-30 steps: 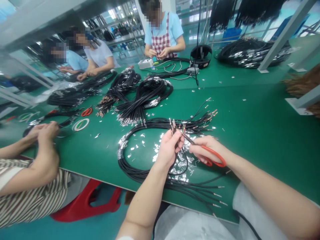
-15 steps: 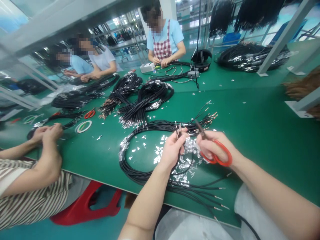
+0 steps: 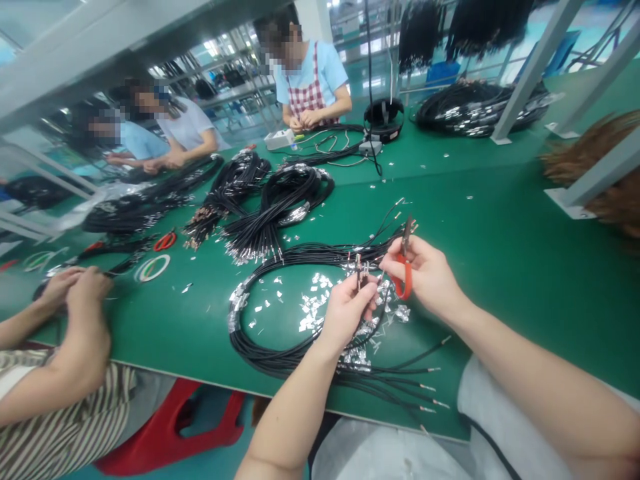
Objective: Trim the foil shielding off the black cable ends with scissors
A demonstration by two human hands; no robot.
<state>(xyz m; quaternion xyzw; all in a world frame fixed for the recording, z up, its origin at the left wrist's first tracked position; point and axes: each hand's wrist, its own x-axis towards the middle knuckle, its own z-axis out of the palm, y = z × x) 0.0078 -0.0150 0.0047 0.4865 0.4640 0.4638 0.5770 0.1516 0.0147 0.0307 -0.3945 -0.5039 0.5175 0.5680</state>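
Note:
My left hand (image 3: 345,313) pinches a few black cable ends (image 3: 360,275) with bare metal tips, which stick up above my fingers. My right hand (image 3: 420,273) holds red-handled scissors (image 3: 404,280) upright, their dark blades (image 3: 408,233) pointing away from me and apart from the cable ends. Both hands are over a large coil of black cable (image 3: 260,340) lying on the green workbench (image 3: 500,267). Silver foil scraps (image 3: 315,310) are scattered inside the coil and under my hands.
A co-worker's hands (image 3: 75,290) work at the left table edge, near a second pair of red scissors (image 3: 165,241) and a tape roll (image 3: 153,268). Black cable bundles (image 3: 255,207) lie further along the bench. Several people work beyond them. A red stool (image 3: 200,413) stands below.
My right hand has moved left, closer to my left hand, and the scissors have turned upright. The whole view has shifted slightly as my head moved.

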